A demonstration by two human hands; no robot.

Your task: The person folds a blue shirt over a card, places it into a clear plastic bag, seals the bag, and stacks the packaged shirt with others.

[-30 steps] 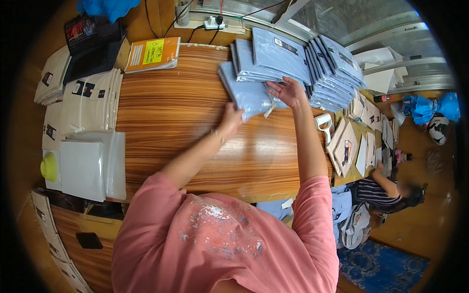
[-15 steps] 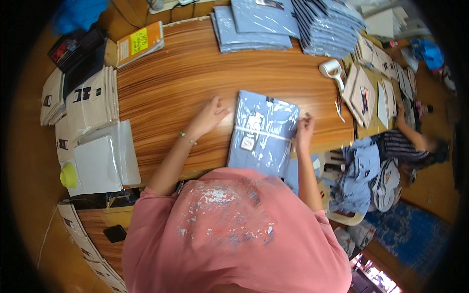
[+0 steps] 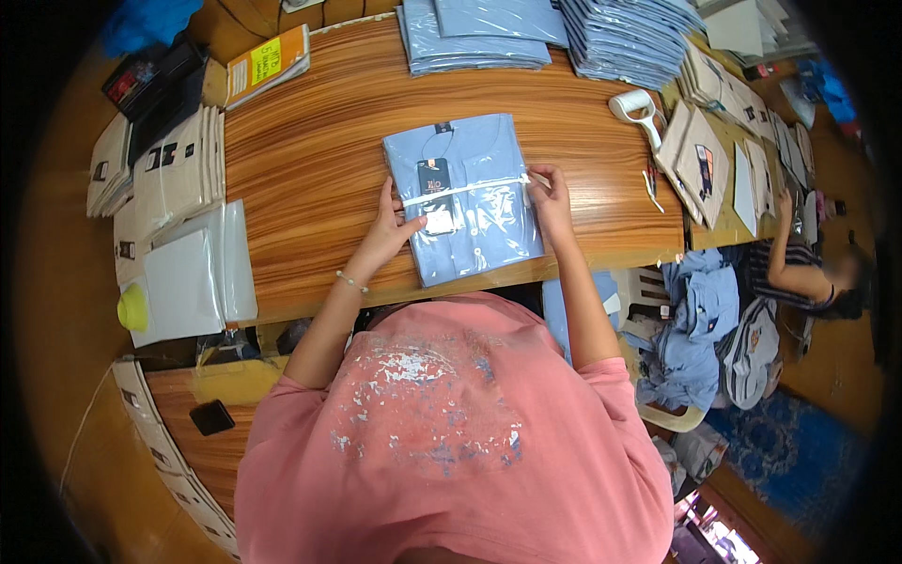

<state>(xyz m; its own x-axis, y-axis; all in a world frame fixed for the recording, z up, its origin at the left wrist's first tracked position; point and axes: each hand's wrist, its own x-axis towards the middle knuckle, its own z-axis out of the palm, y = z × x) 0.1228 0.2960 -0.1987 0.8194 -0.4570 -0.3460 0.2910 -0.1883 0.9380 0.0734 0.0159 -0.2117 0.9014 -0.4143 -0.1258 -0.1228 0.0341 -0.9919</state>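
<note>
A folded light-blue shirt in a clear plastic bag (image 3: 489, 202) lies slightly turned on the wooden table in front of me. Across its middle runs a white strip (image 3: 470, 191), and a dark hang tag (image 3: 433, 179) shows on its left half. My left hand (image 3: 387, 230) has the bagged shirt by its left edge, thumb over the top and fingers along the side. At the opposite edge, my right hand (image 3: 552, 199) pinches the bag near the end of the white strip. The undersides of both grips are hidden.
Stacks of bagged blue shirts (image 3: 479, 47) stand at the far side. A white lint roller (image 3: 635, 108) lies right, near beige garment packs (image 3: 691, 164). More beige packs (image 3: 174, 169) and clear bags (image 3: 183, 287) sit left. A person (image 3: 799, 268) works beyond, by a garment-laden chair (image 3: 691, 414).
The bagged shirt has moved away from my body and turned, and its dark tag now shows. My left hand, apart from it before, now grips its left edge.
</note>
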